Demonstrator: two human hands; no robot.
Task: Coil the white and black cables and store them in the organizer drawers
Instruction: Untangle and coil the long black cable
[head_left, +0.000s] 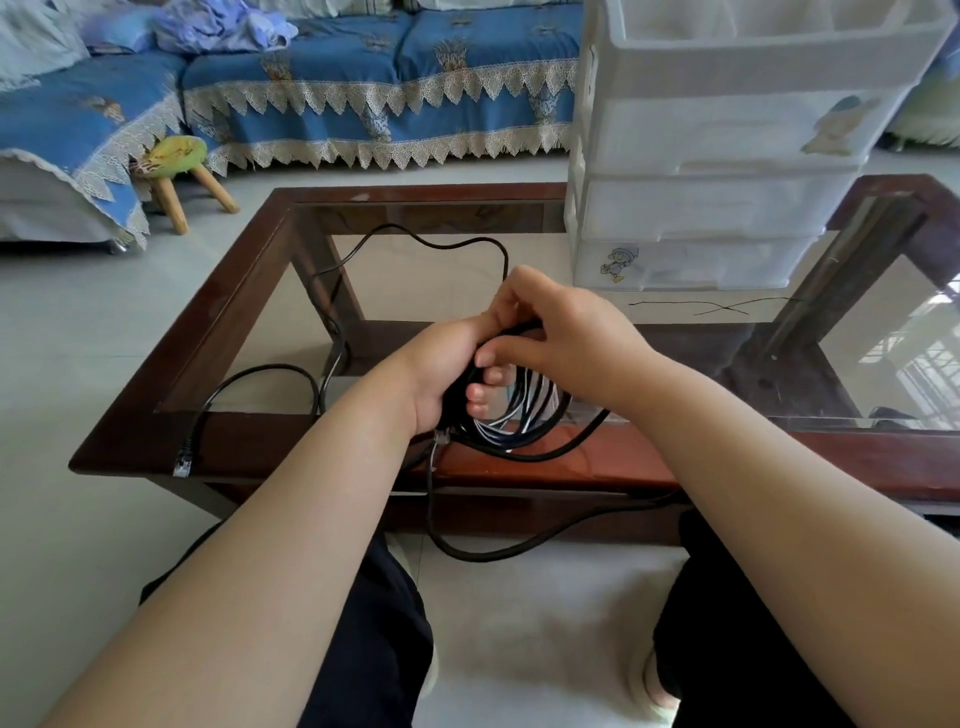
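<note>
Living room setup: blue patterned sofa with lace trim (363, 78) along the back, little wooden stool with a green cushion (176, 166) next to it, and a dark wood coffee table with a glass top (249, 291) in the middle. On the table's far right sits a white translucent plastic drawer organizer (727, 156), all its front drawers pushed in.

Person's sitting at the near edge. Their left hand (447, 369) is wrapped around a bundle of looped black cable (519, 436), fingers curled through the coil. Their right hand (561, 332) is pinching the top of the same loops, right against the left. Some white cable strands (511, 415) show inside the coil.

Rest of the black cable trails loose across the glass to the left, its clear plug end (183, 457) lying on the table's near wooden rim. Another loop droops off the front edge between the knees.
</note>
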